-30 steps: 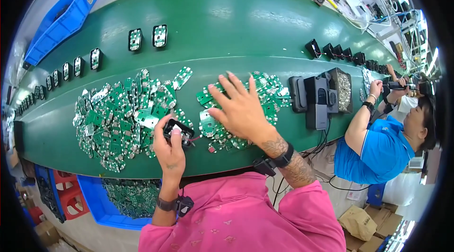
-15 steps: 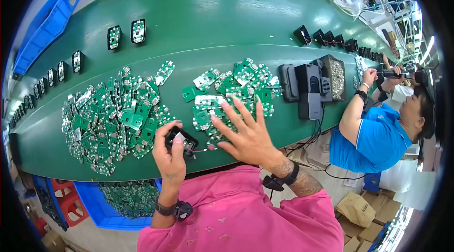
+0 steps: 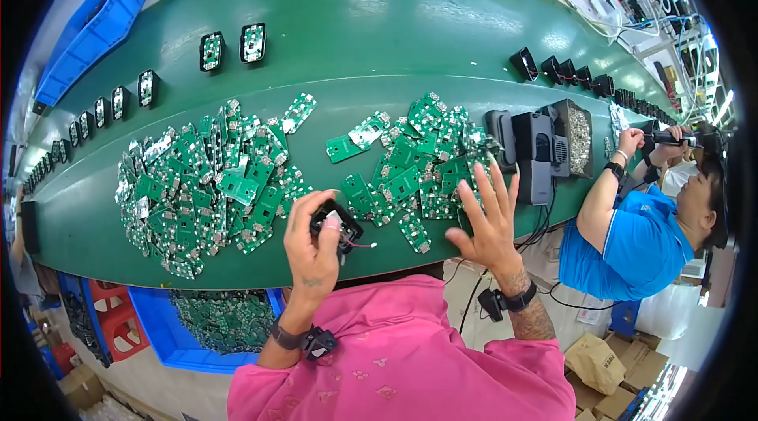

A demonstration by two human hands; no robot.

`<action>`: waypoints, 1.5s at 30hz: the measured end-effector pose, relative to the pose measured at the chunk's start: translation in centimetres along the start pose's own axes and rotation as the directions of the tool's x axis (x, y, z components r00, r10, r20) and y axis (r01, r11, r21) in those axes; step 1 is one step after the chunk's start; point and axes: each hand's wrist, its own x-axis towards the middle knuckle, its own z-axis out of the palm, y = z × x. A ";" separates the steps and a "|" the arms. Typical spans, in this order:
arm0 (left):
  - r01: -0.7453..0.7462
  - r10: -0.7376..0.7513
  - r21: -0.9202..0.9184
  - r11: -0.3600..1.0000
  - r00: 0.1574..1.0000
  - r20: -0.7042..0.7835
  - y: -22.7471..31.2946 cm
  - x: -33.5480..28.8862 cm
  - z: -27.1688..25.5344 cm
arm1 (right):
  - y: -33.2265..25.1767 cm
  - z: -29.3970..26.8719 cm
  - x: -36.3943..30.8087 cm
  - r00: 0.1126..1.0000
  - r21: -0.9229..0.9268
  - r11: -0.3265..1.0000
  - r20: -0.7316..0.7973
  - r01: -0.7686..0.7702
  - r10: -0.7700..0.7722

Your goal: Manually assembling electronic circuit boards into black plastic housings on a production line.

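Observation:
My left hand (image 3: 310, 247) is closed around a small black plastic housing (image 3: 353, 227), thumb pressed inside its rim. A thin red wire with a small pale plug (image 3: 373, 245) sticks out of the housing toward the right. My right hand (image 3: 491, 223) is empty, its fingers spread, at the right edge of a loose pile of green circuit boards (image 3: 404, 154). Boards just beyond its fingertips look smeared, and whether the fingers touch any cannot be made out. A larger board heap (image 3: 207, 184) lies left of my left hand.
Black housings with boards (image 3: 147, 88) line the table's far left; empty-looking ones (image 3: 523, 64) stand far right. Dark grey devices (image 3: 533, 156) sit beside a tray of small parts (image 3: 580, 137). A co-worker in blue (image 3: 639, 239) works at right. A blue bin (image 3: 170, 350) of boards stands below.
My right hand has swept rightward across the smaller pile, and boards at its left and front now lie differently. My left hand keeps the housing. The whole view has shifted slightly.

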 end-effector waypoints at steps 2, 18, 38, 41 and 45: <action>-0.006 0.004 -0.034 0.999 0.999 -0.046 -0.3 -0.1 -0.6 | -2.0 -0.1 -0.1 0.998 0.009 0.999 -0.041 0.050 -0.050; 0.350 -0.352 -0.655 0.670 0.926 0.135 1.5 -1.2 -2.7 | -5.1 -0.7 5.5 0.992 0.111 0.986 -0.038 0.127 -0.123; 0.118 -0.092 -0.164 0.979 0.983 0.156 1.4 -1.0 -3.4 | -8.2 1.0 9.4 0.776 0.967 -0.014 0.213 -0.254 0.594; 0.083 -0.069 -0.194 0.977 0.995 0.078 1.9 -0.4 -2.7 | -8.8 0.1 9.3 0.770 0.920 -0.248 0.391 -0.304 0.504; 0.036 -0.036 -0.129 0.991 0.999 0.001 2.3 0.6 -1.8 | -9.4 -0.7 8.1 0.828 0.842 -0.401 0.487 -0.360 0.279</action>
